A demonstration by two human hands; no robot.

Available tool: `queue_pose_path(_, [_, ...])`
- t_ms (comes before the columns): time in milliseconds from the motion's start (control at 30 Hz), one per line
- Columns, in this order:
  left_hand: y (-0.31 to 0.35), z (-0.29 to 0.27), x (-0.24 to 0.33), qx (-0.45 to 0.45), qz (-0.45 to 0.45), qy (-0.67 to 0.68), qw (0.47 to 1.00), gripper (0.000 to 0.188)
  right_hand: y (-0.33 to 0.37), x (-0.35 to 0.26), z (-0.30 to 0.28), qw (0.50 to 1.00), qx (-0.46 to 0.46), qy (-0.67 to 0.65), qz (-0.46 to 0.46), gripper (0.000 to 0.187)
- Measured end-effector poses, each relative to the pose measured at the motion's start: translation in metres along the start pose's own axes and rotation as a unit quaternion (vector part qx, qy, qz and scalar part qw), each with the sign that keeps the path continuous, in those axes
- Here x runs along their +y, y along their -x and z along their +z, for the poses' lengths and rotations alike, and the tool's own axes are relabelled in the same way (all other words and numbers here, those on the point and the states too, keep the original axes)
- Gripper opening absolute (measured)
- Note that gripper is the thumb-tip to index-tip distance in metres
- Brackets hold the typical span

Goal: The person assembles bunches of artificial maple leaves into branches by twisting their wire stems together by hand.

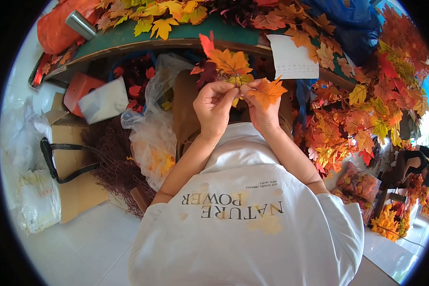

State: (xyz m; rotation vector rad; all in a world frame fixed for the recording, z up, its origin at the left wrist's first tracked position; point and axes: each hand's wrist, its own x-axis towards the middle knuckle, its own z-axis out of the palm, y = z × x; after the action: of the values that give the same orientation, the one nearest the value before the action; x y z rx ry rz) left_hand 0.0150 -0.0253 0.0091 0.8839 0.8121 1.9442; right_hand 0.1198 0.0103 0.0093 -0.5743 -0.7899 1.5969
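My left hand [213, 108] and my right hand [266, 112] meet in front of my lap, just below the table edge. Thumb and fingers of each are pinched together, with the fingertips almost touching. An artificial maple leaf spray [229, 62] with orange, red, dark burgundy and yellow leaves rises from the left fingertips. Against the right fingers lies an orange artificial maple leaf [268, 93], its base within the pinch. The stem's exact joint is covered by my fingertips.
A green-topped table [186, 37] carries loose leaves and a paper sheet [294, 57]. Leafy branches [352, 128] crowd the right. At left are a plastic bag [152, 124], brown bare twigs [119, 162], a red box [78, 90], a cardboard box [78, 190] and a metal cylinder [81, 25].
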Motion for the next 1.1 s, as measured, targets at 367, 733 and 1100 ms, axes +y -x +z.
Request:
queue_pose_path(367, [-0.002,0.001,0.003,-0.023,-0.032,-0.072,0.997,0.013,-0.002,0.003,-0.002,0.995,0.024,0.052,-0.08,0.014])
queue_pose_path(733, [0.0,-0.002,-0.007,-0.048,0.008,-0.089,0.995,0.014,-0.007,0.002,-0.01,0.976,-0.007,0.191,-0.107,0.012])
queue_pose_path(1100, [-0.028,-0.043,0.002,0.009,-0.085,-0.245,0.966,0.014,-0.069,0.019,0.017,0.932,-0.146,0.322,-0.081,0.014])
